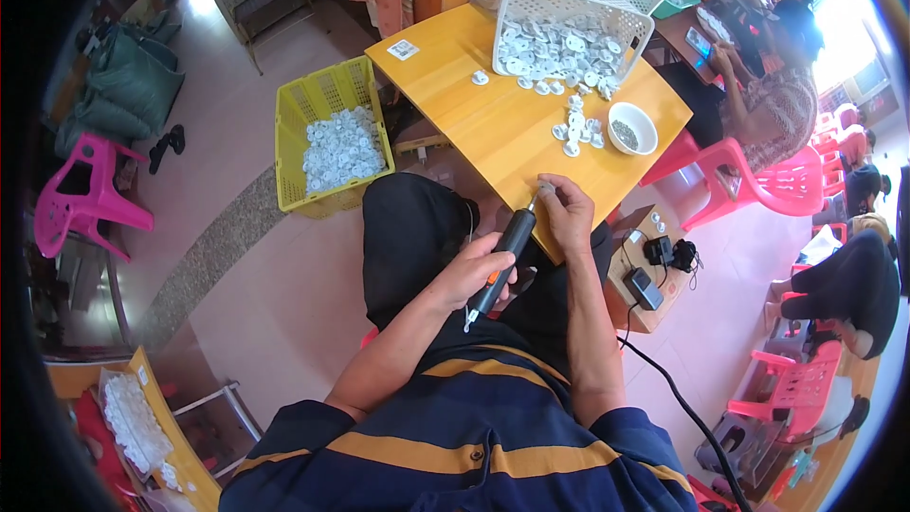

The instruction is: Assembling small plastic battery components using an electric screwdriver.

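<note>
My left hand (pixel 468 273) is wrapped around a black electric screwdriver (pixel 516 237) with an orange switch. The tool slants up to the right, and its tip reaches the near edge of the wooden table (pixel 455 85). At that tip, my right hand (pixel 571 218) pinches a small whitish part (pixel 546 187), mostly hidden by the fingers. Beyond it lie several loose white plastic parts (pixel 574 123). A white bowl (pixel 647 123) of small metal pieces, probably screws, stands to their right. Farther back, a white basket (pixel 502 19) tipped on its side spills more white parts.
On the floor at left stands a yellow crate (pixel 289 147) partly filled with white parts. Adapters (pixel 645 289) and a cable lie on a box to my right. Another person (pixel 773 104) sits on a pink chair (pixel 768 185) at the right. A pink stool (pixel 90 194) stands far left.
</note>
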`<state>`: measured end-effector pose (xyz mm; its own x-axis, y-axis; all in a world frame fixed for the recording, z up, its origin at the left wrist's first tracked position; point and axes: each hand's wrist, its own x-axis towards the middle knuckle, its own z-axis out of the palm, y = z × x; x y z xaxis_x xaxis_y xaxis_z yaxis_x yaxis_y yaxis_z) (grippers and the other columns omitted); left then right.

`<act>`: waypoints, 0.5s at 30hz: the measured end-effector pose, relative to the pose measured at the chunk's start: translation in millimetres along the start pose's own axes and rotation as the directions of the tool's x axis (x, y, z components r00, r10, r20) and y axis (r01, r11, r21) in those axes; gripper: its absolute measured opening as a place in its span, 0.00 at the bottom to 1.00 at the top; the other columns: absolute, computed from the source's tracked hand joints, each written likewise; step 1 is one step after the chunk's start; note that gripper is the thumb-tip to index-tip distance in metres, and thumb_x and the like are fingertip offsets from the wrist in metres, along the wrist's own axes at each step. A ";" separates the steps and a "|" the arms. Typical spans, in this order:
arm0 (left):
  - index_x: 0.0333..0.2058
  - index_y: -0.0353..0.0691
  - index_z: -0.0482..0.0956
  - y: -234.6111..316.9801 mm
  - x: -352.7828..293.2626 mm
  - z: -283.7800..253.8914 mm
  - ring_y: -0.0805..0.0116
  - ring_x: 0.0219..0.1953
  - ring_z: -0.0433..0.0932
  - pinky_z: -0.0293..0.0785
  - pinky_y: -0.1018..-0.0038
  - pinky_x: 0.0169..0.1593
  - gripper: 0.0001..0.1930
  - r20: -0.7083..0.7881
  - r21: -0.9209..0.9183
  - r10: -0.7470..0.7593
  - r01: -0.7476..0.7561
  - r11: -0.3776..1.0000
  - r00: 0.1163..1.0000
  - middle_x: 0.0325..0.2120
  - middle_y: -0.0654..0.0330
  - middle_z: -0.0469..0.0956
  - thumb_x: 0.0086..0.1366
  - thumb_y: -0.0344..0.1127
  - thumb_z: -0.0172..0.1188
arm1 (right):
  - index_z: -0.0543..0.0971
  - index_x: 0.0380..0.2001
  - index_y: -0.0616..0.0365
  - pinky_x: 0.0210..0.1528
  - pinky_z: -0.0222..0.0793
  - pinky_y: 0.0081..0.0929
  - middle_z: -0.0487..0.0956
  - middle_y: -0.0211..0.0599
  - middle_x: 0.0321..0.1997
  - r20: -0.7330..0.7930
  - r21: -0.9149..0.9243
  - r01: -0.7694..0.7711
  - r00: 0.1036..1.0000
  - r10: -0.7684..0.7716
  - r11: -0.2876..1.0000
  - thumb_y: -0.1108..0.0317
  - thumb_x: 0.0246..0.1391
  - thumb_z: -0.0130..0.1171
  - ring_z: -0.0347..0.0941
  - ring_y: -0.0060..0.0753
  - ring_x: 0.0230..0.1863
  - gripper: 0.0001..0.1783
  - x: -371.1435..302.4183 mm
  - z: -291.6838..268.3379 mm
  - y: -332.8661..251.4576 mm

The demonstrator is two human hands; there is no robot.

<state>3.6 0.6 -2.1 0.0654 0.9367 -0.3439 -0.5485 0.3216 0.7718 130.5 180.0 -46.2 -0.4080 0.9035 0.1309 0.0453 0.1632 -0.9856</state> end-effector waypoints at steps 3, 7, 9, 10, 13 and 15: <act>0.52 0.36 0.68 -1.3 0.2 -2.1 0.73 0.22 0.79 0.77 0.78 0.27 0.15 0.003 0.007 0.009 -0.009 1.000 1.000 0.29 0.59 0.79 0.71 0.36 0.53 | 0.85 0.44 0.60 0.41 0.71 0.16 0.81 0.24 0.34 0.005 -0.008 0.003 1.000 -0.003 1.000 0.76 0.58 0.63 0.74 0.15 0.35 0.10 0.0 1.3 -3.4; 0.51 0.34 0.69 1.1 -1.5 0.6 0.72 0.21 0.78 0.76 0.78 0.27 0.15 -0.016 0.006 0.013 -0.013 1.000 1.000 0.28 0.59 0.78 0.70 0.35 0.53 | 0.85 0.43 0.60 0.41 0.71 0.16 0.81 0.24 0.35 0.005 -0.042 0.026 1.000 -0.026 0.999 0.76 0.58 0.63 0.74 0.15 0.35 0.10 -0.9 1.1 -6.6; 0.51 0.34 0.69 -0.3 -1.3 0.1 0.72 0.21 0.78 0.76 0.78 0.27 0.15 -0.018 0.009 0.011 -0.011 1.000 1.000 0.28 0.59 0.78 0.70 0.35 0.54 | 0.85 0.43 0.60 0.40 0.71 0.16 0.82 0.24 0.34 -0.002 -0.075 0.013 1.000 -0.013 0.997 0.76 0.58 0.64 0.73 0.15 0.34 0.10 -2.0 0.9 -7.3; 0.51 0.34 0.69 -0.7 -0.9 -0.2 0.72 0.21 0.78 0.76 0.78 0.27 0.15 -0.021 0.010 0.008 -0.007 1.000 1.000 0.28 0.59 0.78 0.70 0.35 0.54 | 0.85 0.43 0.60 0.40 0.71 0.16 0.82 0.24 0.34 -0.003 -0.074 0.015 1.000 -0.015 0.997 0.76 0.58 0.64 0.73 0.15 0.34 0.10 -1.8 0.8 -6.9; 0.51 0.34 0.69 -0.2 -0.4 0.1 0.72 0.21 0.78 0.76 0.78 0.27 0.15 -0.012 0.001 0.018 -0.018 1.000 1.000 0.28 0.59 0.78 0.70 0.35 0.54 | 0.85 0.43 0.60 0.40 0.71 0.16 0.82 0.25 0.34 -0.006 -0.071 0.027 1.000 -0.027 0.997 0.75 0.58 0.64 0.73 0.14 0.34 0.09 -1.2 0.3 -4.9; 0.51 0.34 0.69 0.0 -0.4 -0.3 0.72 0.21 0.78 0.76 0.78 0.27 0.15 -0.013 0.006 0.017 -0.017 1.000 1.000 0.28 0.59 0.78 0.70 0.35 0.54 | 0.85 0.43 0.60 0.40 0.71 0.16 0.82 0.25 0.34 -0.001 -0.081 0.022 1.000 -0.022 0.996 0.75 0.58 0.64 0.73 0.14 0.34 0.09 -0.9 0.8 -5.1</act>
<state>3.4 0.2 -2.1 0.0456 0.9402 -0.3375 -0.5447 0.3066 0.7806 129.9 178.0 -41.4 -0.4084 0.9000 0.1525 0.1102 0.2145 -0.9705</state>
